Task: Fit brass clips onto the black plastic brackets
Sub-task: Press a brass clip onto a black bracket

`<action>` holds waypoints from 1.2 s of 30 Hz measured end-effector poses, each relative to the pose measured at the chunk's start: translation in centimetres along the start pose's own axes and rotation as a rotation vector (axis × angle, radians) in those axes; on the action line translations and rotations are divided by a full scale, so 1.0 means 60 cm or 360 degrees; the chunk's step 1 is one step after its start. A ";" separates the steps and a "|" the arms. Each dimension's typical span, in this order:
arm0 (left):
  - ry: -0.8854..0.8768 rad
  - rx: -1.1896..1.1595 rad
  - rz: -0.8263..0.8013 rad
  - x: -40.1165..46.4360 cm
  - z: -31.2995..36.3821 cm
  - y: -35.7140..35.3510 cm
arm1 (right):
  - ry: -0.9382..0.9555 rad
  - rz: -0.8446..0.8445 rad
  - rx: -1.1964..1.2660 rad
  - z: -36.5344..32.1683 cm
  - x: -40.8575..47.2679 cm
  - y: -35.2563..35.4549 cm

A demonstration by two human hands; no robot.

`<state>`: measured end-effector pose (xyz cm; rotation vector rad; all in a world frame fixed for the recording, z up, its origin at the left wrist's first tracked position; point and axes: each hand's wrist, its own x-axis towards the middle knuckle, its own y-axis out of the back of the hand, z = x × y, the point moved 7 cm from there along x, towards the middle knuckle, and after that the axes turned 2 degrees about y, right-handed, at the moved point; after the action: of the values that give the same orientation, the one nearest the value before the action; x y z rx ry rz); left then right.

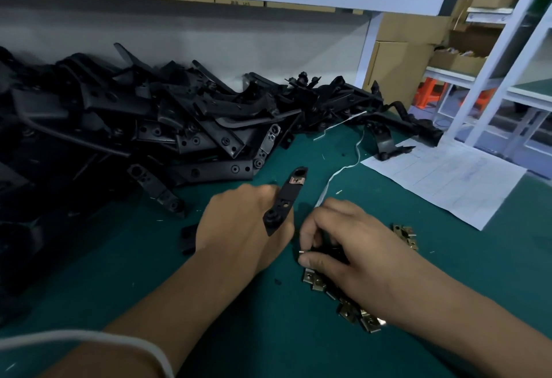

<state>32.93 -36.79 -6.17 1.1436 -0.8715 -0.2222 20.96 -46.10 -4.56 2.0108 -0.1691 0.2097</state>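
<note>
Brass clip (301, 256) pinched in the right hand (352, 246): light, springy, best nipped by its edges. Left hand (239, 228) grips a stiff black bracket (283, 198), one clip fitted.

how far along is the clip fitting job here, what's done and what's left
Done: the black bracket held in the left hand already wears one brass clip near its far end. In hand: the right hand pinches another clip picked from the loose brass clips on the green mat. Left: a big pile of brackets behind; most show no clip, so much seems to remain.
</note>
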 end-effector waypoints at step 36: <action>-0.0162 0.0106 -0.0134 0.001 0.004 -0.005 | -0.0298 0.0422 0.1876 0.003 -0.001 0.001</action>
<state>32.90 -37.11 -6.36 1.2406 -0.9271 -0.3249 20.89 -46.29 -4.59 3.1829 -0.5207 0.3339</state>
